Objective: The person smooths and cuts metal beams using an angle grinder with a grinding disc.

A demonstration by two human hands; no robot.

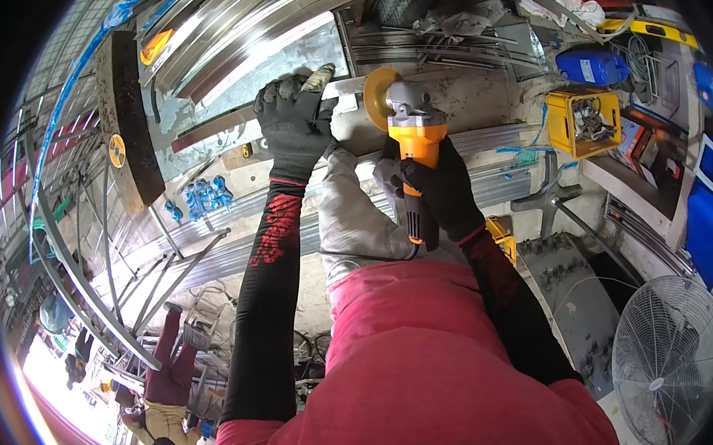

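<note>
My right hand [445,188], in a black glove, is wrapped around the body of a yellow and grey angle grinder [419,137]. The grinder points away from me, and its tan disc [377,97] stands at the end of a short flat metal piece [349,87]. On the other side of that piece, my left hand [295,127] is closed on it in a dark glove with worn, light-coloured fingertips. Just beyond the left hand lies a metal sheet [313,47] on the workbench. My legs in grey trousers [353,210] are below the grinder.
Long metal profiles [246,27] lie at the far left, beside a thick dark beam [128,122]. To the right are a yellow crate [583,122] of metal parts, a blue container [592,67] and a large fan [671,364]. Another person [174,358] is at lower left.
</note>
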